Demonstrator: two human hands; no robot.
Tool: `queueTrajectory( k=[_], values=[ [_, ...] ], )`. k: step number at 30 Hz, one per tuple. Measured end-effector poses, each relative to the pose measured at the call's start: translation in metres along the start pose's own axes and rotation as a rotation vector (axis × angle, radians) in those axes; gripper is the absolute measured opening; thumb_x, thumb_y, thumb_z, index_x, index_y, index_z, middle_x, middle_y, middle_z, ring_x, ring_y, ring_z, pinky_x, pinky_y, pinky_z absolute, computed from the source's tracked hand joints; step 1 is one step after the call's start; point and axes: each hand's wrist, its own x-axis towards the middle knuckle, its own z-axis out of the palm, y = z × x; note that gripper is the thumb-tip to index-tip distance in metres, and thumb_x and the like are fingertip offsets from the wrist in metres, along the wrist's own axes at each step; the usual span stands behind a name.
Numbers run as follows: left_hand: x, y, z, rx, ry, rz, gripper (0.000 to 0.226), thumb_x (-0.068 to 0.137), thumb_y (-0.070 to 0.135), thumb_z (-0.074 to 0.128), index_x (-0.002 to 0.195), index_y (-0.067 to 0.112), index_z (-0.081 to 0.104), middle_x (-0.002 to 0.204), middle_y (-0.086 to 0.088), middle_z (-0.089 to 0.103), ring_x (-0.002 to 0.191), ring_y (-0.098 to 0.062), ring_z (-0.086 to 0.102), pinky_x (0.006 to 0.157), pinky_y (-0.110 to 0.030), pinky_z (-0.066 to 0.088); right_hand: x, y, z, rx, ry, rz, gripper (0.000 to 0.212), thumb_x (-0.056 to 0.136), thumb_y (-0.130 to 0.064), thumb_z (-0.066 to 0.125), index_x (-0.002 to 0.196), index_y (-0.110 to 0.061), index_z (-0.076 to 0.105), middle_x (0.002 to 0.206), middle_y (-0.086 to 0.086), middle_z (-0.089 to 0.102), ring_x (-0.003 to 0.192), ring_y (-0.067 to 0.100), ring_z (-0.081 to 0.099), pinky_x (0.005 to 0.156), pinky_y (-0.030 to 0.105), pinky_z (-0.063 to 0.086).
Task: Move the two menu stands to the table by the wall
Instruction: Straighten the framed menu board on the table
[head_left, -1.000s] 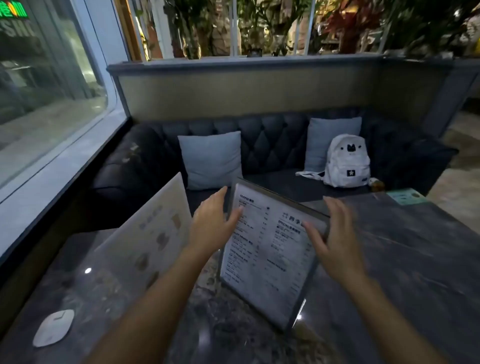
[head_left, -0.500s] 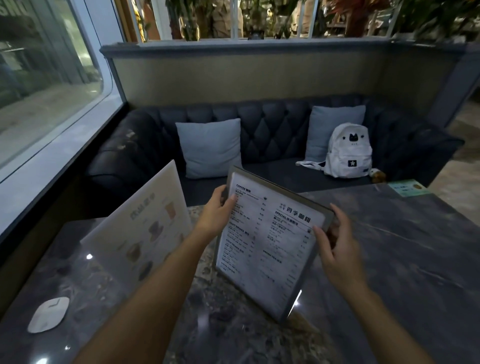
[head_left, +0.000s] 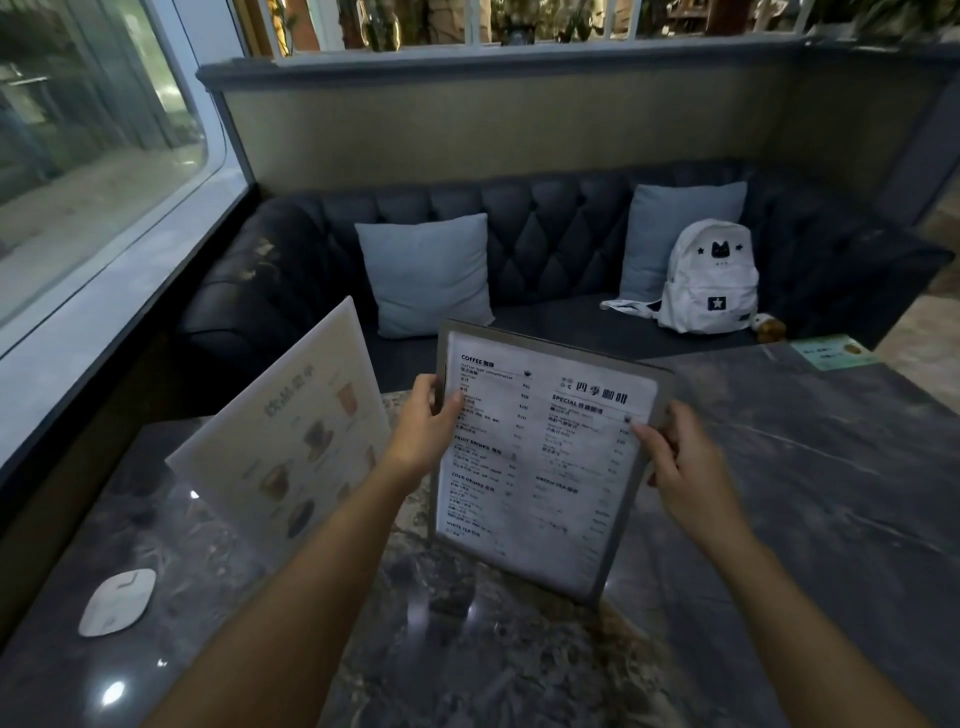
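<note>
Both hands have closed on the framed text menu stand (head_left: 540, 462) — left hand (head_left: 423, 428) on its nine o'clock edge, right hand (head_left: 675, 462) on its three o'clock edge, where a second ago they only reached. The lift looks ready. The printed sheet leans back mid-table (head_left: 831, 493); the white picture menu stand (head_left: 291, 436) waits at ten o'clock.

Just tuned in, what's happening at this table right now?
A person is gripping the framed text menu stand by its two side edges, left hand on the left edge and right hand on the right. Its bottom edge looks to be at or just above the dark marble table. The second menu stand, a white one with drink pictures, stands untouched to the left. A small white disc lies near the table's left edge.
</note>
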Motion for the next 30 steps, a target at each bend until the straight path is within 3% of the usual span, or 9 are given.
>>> queueTrajectory(
  k=[1,3,6,11,15,22,30],
  values=[
    [-0.003,-0.002,-0.001,-0.002,0.002,-0.004,0.013,0.092,0.038,0.046,0.1,0.029,0.042,0.106,-0.01,0.062,0.09,-0.024,0.063,0.062,-0.036,0.052,0.002,0.001,0.0,0.004,-0.009,0.001,0.006,0.09,-0.028,0.049,0.096,-0.027,0.048,0.078,-0.017,0.059,0.068,0.006,0.062,0.052,0.025,0.046],
    [-0.009,-0.006,-0.003,-0.029,0.01,-0.012,0.008,0.092,0.039,0.045,0.09,0.032,0.043,0.101,-0.008,0.064,0.085,-0.02,0.065,0.057,-0.031,0.051,0.009,0.003,0.001,0.012,-0.018,-0.014,0.014,0.09,-0.025,0.049,0.077,-0.029,0.046,0.076,-0.015,0.057,0.061,0.002,0.062,0.045,0.017,0.046],
    [-0.02,-0.011,-0.006,-0.062,0.034,-0.016,0.007,0.091,0.041,0.046,0.086,0.038,0.042,0.097,-0.004,0.065,0.079,-0.014,0.066,0.051,-0.027,0.052,0.02,0.002,0.002,0.036,-0.03,0.015,0.02,0.09,-0.023,0.049,0.071,-0.028,0.046,0.073,-0.011,0.057,0.059,0.006,0.06,0.04,0.01,0.043],
    [-0.034,-0.017,-0.009,-0.135,0.038,-0.034,0.01,0.089,0.042,0.049,0.092,0.033,0.044,0.091,-0.003,0.068,0.066,-0.008,0.069,0.046,-0.023,0.053,0.039,0.004,0.003,0.012,-0.09,0.049,0.017,0.091,-0.028,0.047,0.074,-0.025,0.051,0.075,-0.008,0.059,0.064,0.008,0.06,0.042,0.017,0.045],
    [-0.045,-0.019,-0.013,-0.212,-0.037,-0.025,0.023,0.087,0.04,0.052,0.104,0.028,0.042,0.094,-0.007,0.069,0.072,-0.012,0.07,0.05,-0.023,0.054,0.049,0.007,0.005,0.015,-0.11,0.047,0.016,0.091,-0.028,0.047,0.08,-0.019,0.054,0.076,-0.008,0.06,0.069,0.009,0.06,0.047,0.021,0.046],
    [-0.057,-0.019,-0.014,-0.19,-0.024,-0.022,0.02,0.089,0.038,0.051,0.105,0.029,0.044,0.09,-0.003,0.07,0.071,-0.01,0.07,0.048,-0.02,0.053,0.06,0.008,0.01,0.017,-0.111,0.048,0.012,0.091,-0.029,0.047,0.088,-0.021,0.056,0.079,-0.008,0.059,0.069,0.012,0.058,0.049,0.028,0.048],
    [-0.06,-0.017,-0.013,-0.209,-0.013,-0.035,0.02,0.089,0.031,0.053,0.107,0.027,0.043,0.091,-0.002,0.068,0.07,-0.008,0.07,0.049,-0.019,0.053,0.061,0.008,0.01,0.027,-0.118,0.065,0.011,0.091,-0.029,0.047,0.09,-0.024,0.056,0.081,-0.012,0.059,0.074,0.008,0.058,0.049,0.023,0.045]
  ],
)
